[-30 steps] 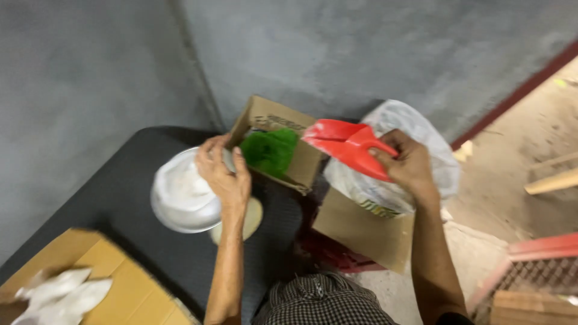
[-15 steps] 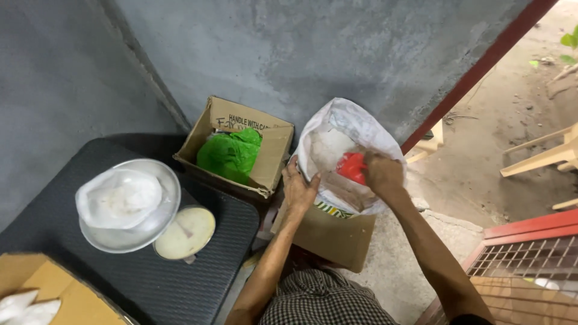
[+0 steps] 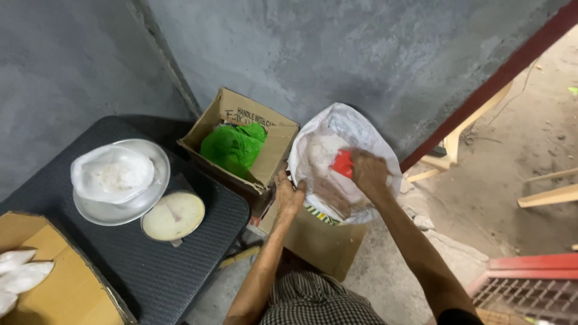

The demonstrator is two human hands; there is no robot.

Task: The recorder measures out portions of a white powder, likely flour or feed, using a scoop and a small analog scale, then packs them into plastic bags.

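Against a grey concrete wall (image 3: 373,48), a dark table (image 3: 180,265) held a bag-lined metal bowl (image 3: 120,180) at left, while the left hand (image 3: 289,195) gripped the rim of a white sack (image 3: 349,129) and the right hand (image 3: 368,171), closed around a red scoop (image 3: 342,164), reached inside it.

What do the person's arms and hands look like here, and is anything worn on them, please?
Both arms are bare from the bottom edge of the head view to the fingers: no sleeves, gloves, watch or rings visible on the left hand or right hand. They look lean. Below them shows a checked garment.
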